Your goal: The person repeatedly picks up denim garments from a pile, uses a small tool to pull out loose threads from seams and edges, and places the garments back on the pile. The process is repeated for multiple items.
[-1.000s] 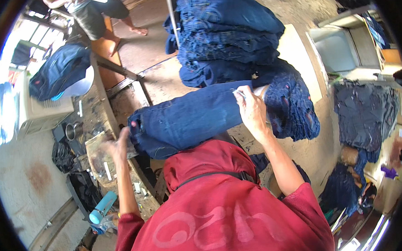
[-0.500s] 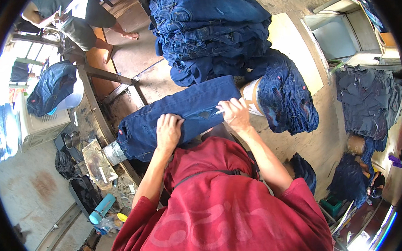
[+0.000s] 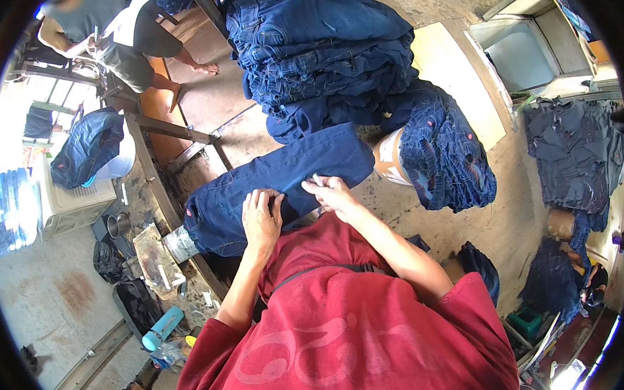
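Note:
A dark blue jeans leg [image 3: 282, 161] is stretched over a long padded form whose pale wrapped end [image 3: 180, 244] pokes out at the left. My left hand [image 3: 261, 213] lies on the near side of the denim with its fingers resting on the cloth, holding nothing. To its right, my right hand [image 3: 330, 195] pinches a small whitish stick [image 3: 317, 180] against the jeans. Most of the stick is hidden by the fingers, so its exact kind cannot be told.
Beyond the form rises a tall pile of folded jeans [image 3: 318, 46]. More jeans [image 3: 444, 153] drape over a round drum [image 3: 390, 159]. A worn bench [image 3: 158, 189] runs along the left, with a turquoise bottle [image 3: 162, 328] nearby. Another person [image 3: 125, 56] sits at the far left.
My right hand has moved left along the jeans leg, nearer my left hand, with the stick still in its fingers. My left hand stays nearly in place.

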The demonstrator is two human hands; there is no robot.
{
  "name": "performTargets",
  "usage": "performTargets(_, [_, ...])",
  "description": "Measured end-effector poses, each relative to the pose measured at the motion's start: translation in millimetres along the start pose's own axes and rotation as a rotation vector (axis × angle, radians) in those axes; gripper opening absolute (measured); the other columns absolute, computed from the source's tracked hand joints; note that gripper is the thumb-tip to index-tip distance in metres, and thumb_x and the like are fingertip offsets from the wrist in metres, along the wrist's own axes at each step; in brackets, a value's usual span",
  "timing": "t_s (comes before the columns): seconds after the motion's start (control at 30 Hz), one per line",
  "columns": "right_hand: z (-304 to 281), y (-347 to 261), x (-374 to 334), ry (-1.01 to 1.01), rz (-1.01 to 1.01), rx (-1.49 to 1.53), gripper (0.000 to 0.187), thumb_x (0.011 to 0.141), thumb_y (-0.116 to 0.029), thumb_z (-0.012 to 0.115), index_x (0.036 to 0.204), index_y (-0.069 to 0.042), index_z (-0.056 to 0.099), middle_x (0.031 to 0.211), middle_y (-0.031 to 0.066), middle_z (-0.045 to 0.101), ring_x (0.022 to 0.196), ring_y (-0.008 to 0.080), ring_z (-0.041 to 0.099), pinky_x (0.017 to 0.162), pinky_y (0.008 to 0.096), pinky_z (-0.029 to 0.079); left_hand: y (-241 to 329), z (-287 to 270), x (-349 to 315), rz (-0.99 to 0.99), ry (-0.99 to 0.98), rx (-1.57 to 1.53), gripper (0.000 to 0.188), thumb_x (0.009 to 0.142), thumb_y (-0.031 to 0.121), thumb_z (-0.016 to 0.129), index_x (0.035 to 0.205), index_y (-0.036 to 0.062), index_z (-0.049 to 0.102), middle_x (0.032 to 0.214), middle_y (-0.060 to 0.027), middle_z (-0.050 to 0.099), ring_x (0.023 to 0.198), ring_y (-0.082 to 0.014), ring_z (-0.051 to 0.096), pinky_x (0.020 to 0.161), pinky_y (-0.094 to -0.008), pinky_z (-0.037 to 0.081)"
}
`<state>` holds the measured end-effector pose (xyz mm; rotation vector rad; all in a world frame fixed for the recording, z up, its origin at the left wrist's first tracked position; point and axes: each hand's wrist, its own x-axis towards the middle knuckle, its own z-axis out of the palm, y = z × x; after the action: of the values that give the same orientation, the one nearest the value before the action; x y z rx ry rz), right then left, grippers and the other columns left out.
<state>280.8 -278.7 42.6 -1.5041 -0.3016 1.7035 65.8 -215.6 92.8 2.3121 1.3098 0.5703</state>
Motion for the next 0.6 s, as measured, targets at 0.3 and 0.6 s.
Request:
performTargets(0.3, [-16.2, -0.7, -5.2, 0.004, 0.054, 0.147, 0.025, 0.104, -0.031, 0.082, 0.116, -0.011, 0.071, 0.073, -0.0122, 0.050, 0.051, -0.0020, 0.036, 0.044, 0.0195, 0.026, -3.9, 7.7, 1.1, -0.052, 0.022, -0.068, 0.014, 0.099, 0.012, 0.079, 0.101, 0.0005, 0.070, 0.096, -0.0147, 0.070, 0.077, -0.0333, 0.067, 0.072, -0.0429, 0.054])
performTargets(0.6, [-8.6, 5.8, 5.0, -0.113, 0.125, 0.227, 0.024, 0.105, -0.033, 0.081, 0.107, -0.016, 0.064, 0.073, -0.0134, 0.046, 0.051, -0.0018, 0.035, 0.044, 0.0201, 0.026, -10.5, 10.6, 1.5, -0.031, -0.002, -0.053, 0.013, 0.099, 0.013, 0.079, 0.101, 0.0021, 0.071, 0.097, -0.0143, 0.070, 0.079, -0.0345, 0.067, 0.074, -0.0445, 0.054])
